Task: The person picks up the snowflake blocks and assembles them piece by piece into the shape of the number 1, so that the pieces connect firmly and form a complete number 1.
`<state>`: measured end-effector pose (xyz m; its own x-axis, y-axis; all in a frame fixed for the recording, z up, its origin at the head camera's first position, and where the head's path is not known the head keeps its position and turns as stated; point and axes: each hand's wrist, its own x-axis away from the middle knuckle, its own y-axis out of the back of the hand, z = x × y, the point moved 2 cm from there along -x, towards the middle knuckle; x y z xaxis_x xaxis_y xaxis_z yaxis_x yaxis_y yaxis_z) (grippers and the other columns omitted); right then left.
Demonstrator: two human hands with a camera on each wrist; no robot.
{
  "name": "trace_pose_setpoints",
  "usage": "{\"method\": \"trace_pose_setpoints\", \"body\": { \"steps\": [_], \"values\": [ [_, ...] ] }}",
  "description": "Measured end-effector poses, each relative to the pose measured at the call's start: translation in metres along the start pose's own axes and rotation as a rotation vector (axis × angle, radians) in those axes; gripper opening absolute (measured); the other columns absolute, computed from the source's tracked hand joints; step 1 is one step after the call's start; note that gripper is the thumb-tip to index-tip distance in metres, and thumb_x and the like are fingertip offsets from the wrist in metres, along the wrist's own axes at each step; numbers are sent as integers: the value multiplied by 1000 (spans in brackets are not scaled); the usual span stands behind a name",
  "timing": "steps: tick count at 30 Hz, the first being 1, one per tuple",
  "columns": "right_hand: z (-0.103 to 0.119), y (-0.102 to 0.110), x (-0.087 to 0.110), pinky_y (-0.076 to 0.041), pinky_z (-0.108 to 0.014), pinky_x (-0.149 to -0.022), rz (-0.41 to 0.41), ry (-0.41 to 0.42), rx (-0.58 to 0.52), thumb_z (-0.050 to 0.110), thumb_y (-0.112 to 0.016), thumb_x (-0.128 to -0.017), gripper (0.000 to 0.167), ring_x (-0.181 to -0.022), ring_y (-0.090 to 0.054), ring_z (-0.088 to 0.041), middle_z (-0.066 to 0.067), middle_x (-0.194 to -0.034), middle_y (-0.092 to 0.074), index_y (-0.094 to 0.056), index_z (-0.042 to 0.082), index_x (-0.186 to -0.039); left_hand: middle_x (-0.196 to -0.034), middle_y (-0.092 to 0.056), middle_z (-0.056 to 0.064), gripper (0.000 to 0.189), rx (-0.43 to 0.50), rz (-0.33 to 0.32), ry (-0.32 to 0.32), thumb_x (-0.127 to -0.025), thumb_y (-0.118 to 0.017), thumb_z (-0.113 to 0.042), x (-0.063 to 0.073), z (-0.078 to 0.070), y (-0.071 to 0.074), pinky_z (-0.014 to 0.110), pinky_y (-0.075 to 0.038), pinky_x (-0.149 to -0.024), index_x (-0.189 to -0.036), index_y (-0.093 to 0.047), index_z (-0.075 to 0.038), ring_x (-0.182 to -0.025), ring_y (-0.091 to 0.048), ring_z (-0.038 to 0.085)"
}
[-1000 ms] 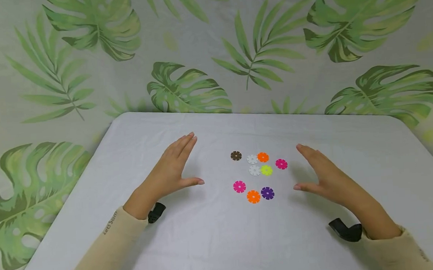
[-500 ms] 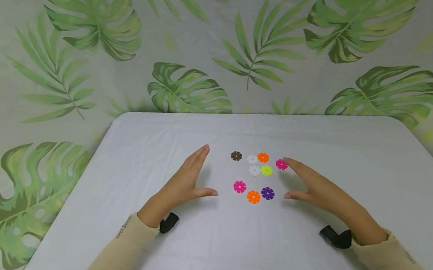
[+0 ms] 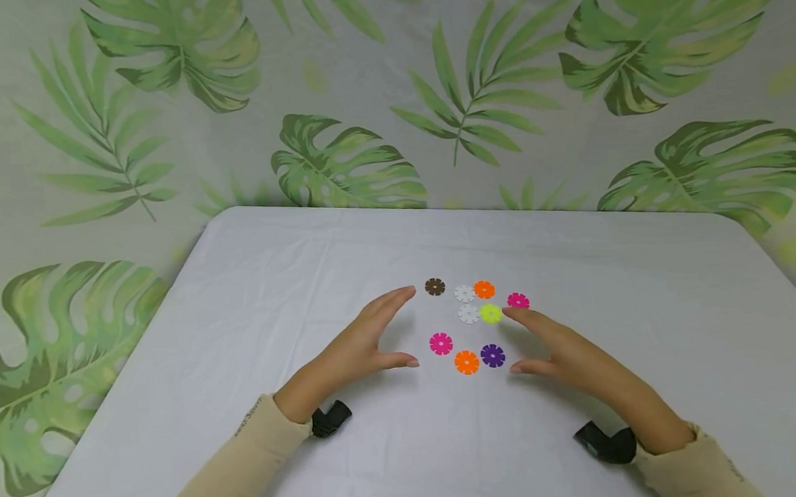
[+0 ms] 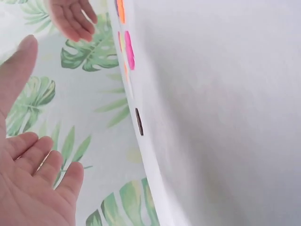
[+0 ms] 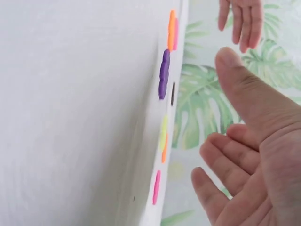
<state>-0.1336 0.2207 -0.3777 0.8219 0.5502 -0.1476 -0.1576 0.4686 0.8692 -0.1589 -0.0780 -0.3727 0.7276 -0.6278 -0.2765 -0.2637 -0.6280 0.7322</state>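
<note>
Several flat notched plastic discs lie on the white table. At the back are a brown disc [image 3: 434, 287], a white disc [image 3: 464, 294] beside an orange disc [image 3: 484, 289], and a pink disc [image 3: 518, 301]. Another white disc [image 3: 468, 314] adjoins a yellow-green disc [image 3: 490, 313]. Nearer sit a second pink disc [image 3: 441, 344], a second orange disc [image 3: 467, 362] and a purple disc [image 3: 492, 355]. My left hand [image 3: 362, 343] hovers left of them, thumb and fingers spread apart, holding nothing. Likewise empty, my right hand [image 3: 562, 349] is at their right, its fingertips overlapping the pink disc's near edge in view.
A white cloth covers the table [image 3: 292, 268]. Behind it hangs a leaf-patterned curtain [image 3: 351, 95]. Black wrist cameras [image 3: 607, 443] are strapped under both wrists, below beige sleeves.
Both hands have moved inward toward the discs and slightly nearer the body, the left going right and the right going left. The discs have stayed in place.
</note>
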Motion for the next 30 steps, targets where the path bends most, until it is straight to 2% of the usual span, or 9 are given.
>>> {"method": "trace_pose_setpoints", "body": {
  "steps": [9, 18, 24, 30],
  "values": [
    [-1, -12, -5, -39, -43, -90, 8, 48, -55, 20, -78, -69, 69, -115, -46, -28, -12, -126, -50, -46, -2, -126, -138, -36, 2, 80, 52, 35, 9, -72, -76, -24, -6, 3, -11, 30, -28, -102, -138, -34, -9, -126, -31, 13],
    [-5, -24, -6, -37, -43, -93, 66, -75, -118, 30, -75, -72, 65, -119, -43, -28, -8, -126, -50, -49, 6, -127, -132, -44, 1, 67, 87, 53, 55, -74, -75, -23, -9, 9, -23, 27, -30, -100, -132, -43, -8, -122, -37, 11],
    [-8, -29, -7, -38, -44, -93, 51, -55, -118, 30, -75, -72, 60, -117, -43, -27, -5, -123, -52, -53, 9, -124, -129, -47, -1, 62, 132, 75, 102, -75, -74, -22, -11, 15, -30, 26, -31, -99, -129, -48, -10, -120, -39, 10],
    [-11, -32, -8, -37, -45, -93, 34, -50, -139, 32, -73, -74, 53, -117, -43, -26, -4, -122, -51, -57, 12, -120, -127, -49, 0, 57, 131, 88, 113, -76, -73, -21, -13, 22, -39, 25, -30, -99, -127, -51, -9, -119, -41, 11]
  ]
}}
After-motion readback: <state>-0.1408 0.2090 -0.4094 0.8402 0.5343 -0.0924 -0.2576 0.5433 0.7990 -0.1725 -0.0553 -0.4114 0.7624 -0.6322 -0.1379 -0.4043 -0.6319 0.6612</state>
